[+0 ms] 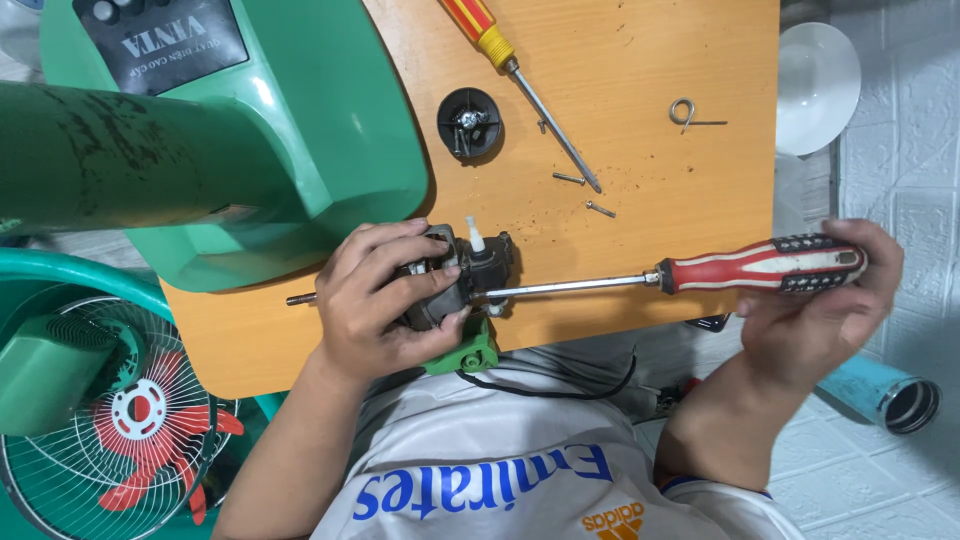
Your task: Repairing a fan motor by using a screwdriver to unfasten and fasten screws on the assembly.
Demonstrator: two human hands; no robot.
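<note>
Fingers of the left hand [375,295] are curling round the small fan motor [452,282], pinching it w/ thumb under and four fingertips over the top, pressing it onto the wooden table [650,200] edge; its bare shaft [300,299] is sticking out past the knuckles. A green bracket [468,352] is hanging just below the thumb. Judging by the setup, that grip needs to be staying firm so the motor isn't twisting. Just right of the fingertips the long screwdriver [700,276] tip is entering the motor body, blade running level. Keeping it square to the screw and pushing inward while turning looks best, else it may be slipping. Right hand [825,310] is wrapping the red-white handle, fingers closed round it. Loose screws [585,195] are lying above, well apart from both hands.
</note>
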